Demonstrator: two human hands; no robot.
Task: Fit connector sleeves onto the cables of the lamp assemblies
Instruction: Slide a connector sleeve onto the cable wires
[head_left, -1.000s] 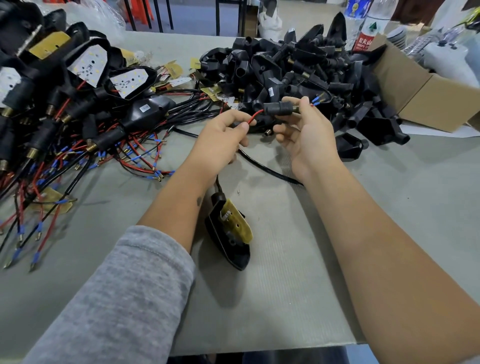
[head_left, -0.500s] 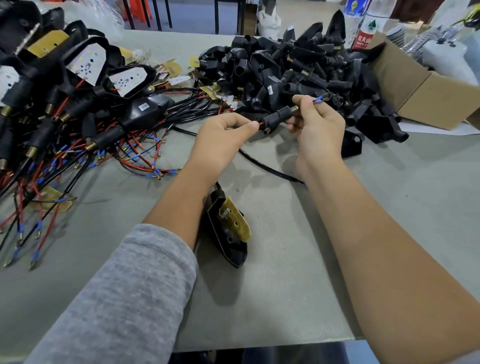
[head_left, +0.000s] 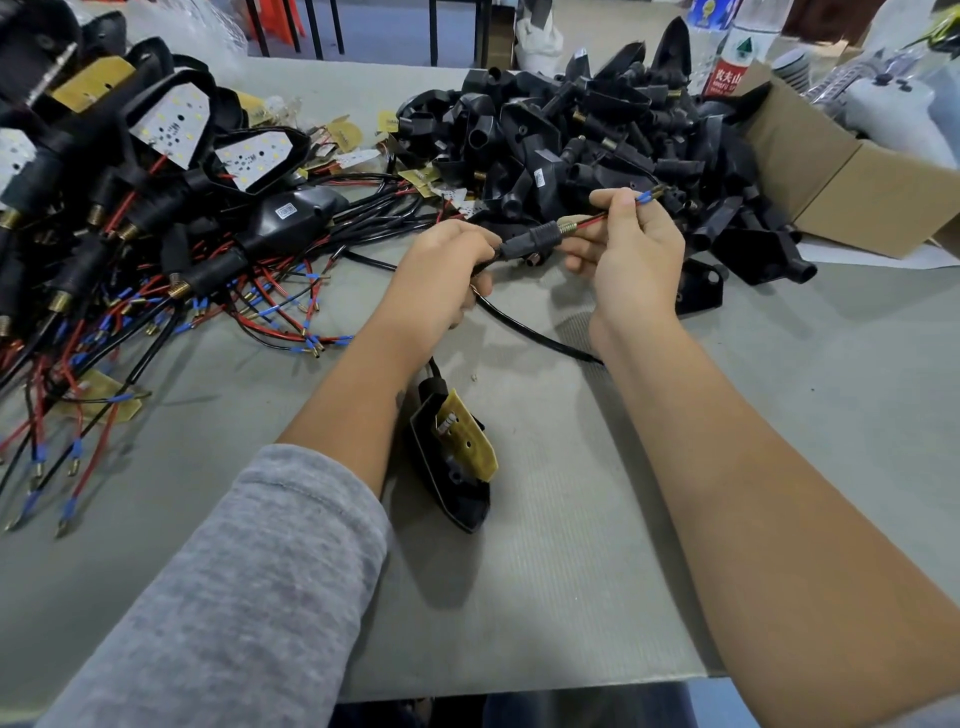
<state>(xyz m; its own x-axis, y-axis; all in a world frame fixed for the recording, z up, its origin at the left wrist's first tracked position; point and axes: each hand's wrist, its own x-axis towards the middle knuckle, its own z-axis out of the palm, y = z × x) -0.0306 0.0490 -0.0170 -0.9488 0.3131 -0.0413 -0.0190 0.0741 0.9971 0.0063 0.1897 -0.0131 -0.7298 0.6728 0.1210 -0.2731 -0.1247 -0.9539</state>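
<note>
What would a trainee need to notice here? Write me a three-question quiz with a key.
1. True or false: the black connector sleeve is threaded on the cable.
2. Which hand pinches the red and black wires by their blue-tipped ends?
A. left hand
B. right hand
3. Fill in: the lamp housing on the table between the forearms carries a ____-coloured board.

Key: 1 true; 2 B; 3 yellow.
</note>
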